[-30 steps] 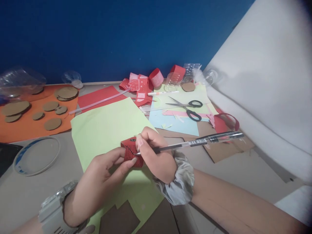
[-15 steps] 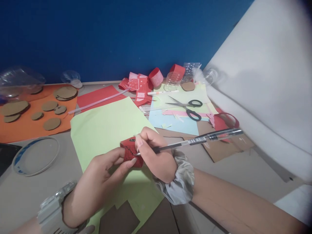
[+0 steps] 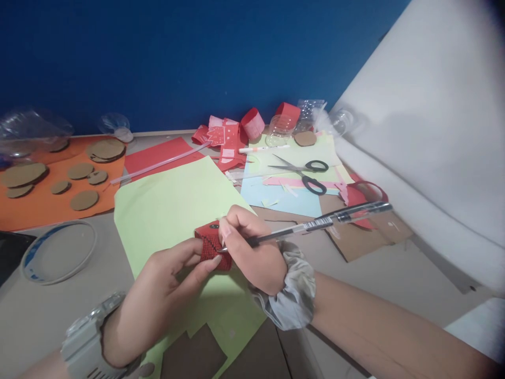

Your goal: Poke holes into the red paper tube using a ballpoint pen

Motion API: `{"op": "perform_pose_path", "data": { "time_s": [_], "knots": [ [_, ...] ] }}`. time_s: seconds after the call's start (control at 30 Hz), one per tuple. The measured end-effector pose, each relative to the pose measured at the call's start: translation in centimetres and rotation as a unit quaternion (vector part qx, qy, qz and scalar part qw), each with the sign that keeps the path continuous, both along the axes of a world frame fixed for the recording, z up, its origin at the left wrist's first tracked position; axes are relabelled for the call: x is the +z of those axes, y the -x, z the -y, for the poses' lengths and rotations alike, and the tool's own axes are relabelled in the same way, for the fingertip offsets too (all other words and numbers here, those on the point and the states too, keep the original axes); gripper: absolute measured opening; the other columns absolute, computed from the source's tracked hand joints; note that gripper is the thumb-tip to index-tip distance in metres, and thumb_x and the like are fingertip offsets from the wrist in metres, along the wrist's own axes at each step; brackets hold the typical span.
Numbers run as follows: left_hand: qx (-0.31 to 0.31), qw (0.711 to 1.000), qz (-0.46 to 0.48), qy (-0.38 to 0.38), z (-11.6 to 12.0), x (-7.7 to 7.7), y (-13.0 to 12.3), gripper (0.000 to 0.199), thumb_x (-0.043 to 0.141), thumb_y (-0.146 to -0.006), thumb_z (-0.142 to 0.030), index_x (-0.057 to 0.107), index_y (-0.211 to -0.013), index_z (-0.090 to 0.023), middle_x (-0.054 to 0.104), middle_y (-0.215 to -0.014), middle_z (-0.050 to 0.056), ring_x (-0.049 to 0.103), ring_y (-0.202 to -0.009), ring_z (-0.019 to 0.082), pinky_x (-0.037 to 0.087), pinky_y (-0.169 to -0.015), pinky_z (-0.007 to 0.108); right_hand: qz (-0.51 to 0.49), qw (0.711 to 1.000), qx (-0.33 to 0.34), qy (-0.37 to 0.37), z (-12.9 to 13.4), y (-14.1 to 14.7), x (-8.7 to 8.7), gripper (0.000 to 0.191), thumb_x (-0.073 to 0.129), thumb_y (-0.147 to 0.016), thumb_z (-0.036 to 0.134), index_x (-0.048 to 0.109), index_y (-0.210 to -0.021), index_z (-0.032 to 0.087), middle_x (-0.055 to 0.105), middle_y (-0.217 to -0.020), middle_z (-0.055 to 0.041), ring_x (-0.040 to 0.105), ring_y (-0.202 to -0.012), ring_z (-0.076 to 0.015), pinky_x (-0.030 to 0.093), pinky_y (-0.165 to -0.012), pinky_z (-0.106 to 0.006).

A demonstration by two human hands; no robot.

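Between my hands is a small red paper roll (image 3: 210, 255) covered in dark pen lines, with a black eye-like mark near its top. My left hand (image 3: 169, 284) pinches it from the left, thumb in front; the fingers inside or behind it are partly hidden. In my right hand (image 3: 252, 250) is a black ballpoint pen (image 3: 315, 223), closed in a writing grip. The pen's tip touches the lined side of the roll, close to my left thumb. Beneath both hands lies a light green paper sheet (image 3: 177, 192) with a cut-out lower edge.
Black-handled scissors (image 3: 302, 171) lie open on coloured paper at the back right. Red paper rolls (image 3: 253, 124) stand by the blue wall. Cardboard discs (image 3: 84, 200) rest on orange paper (image 3: 31, 213) at left. A tape ring (image 3: 94, 239) sits nearer me; cardboard (image 3: 366, 239) lies right.
The pen's back end has tipped slightly up and left while its tip stays on the roll. More crossing lines seem to show on the red paper. My left hand is nearly still.
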State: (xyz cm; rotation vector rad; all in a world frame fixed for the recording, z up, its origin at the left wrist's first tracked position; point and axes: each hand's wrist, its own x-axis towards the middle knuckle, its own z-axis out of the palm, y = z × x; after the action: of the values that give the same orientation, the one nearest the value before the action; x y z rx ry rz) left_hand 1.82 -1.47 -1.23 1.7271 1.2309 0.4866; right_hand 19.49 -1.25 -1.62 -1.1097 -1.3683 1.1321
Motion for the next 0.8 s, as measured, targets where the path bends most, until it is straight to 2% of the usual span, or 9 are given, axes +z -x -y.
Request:
{"op": "perform_pose_path", "data": {
  "time_s": [0.3, 0.5, 0.8],
  "knots": [
    [0.007, 1.000, 0.010, -0.010, -0.16, 0.26, -0.18, 0.028, 0.060, -0.096, -0.041, 0.071, -0.082, -0.020, 0.077, -0.073, 0.000, 0.067, -0.065, 0.016, 0.050, -0.061, 0.020, 0.008, 1.000, -0.013, 0.006, 0.04, 0.13, 0.21, 0.033, 0.053, -0.094, 0.027, 0.036, -0.066, 0.025, 0.036, -0.061, 0.0057, 0.036, -0.058, -0.0134, 0.035, -0.055, -0.028],
    [0.004, 1.000, 0.006, 0.002, -0.07, 0.02, -0.03, 0.028, 0.059, -0.097, -0.042, 0.071, -0.086, -0.019, 0.081, -0.082, 0.002, 0.069, -0.070, 0.017, 0.050, -0.064, 0.022, 0.008, 1.000, -0.008, 0.003, -0.08, 0.10, 0.26, 0.033, 0.052, -0.095, 0.026, 0.035, -0.067, 0.025, 0.035, -0.061, 0.0060, 0.036, -0.058, -0.0129, 0.034, -0.055, -0.028],
    [0.000, 1.000, 0.017, 0.001, -0.11, 0.24, -0.12, 0.027, 0.059, -0.097, -0.040, 0.070, -0.084, -0.019, 0.078, -0.077, 0.001, 0.068, -0.069, 0.016, 0.050, -0.063, 0.020, -0.005, 1.000, 0.001, 0.007, -0.07, 0.00, 0.41, 0.035, 0.058, -0.090, 0.024, 0.034, -0.065, 0.028, 0.036, -0.061, 0.0046, 0.035, -0.058, -0.0170, 0.034, -0.055, -0.032]
  ]
}}
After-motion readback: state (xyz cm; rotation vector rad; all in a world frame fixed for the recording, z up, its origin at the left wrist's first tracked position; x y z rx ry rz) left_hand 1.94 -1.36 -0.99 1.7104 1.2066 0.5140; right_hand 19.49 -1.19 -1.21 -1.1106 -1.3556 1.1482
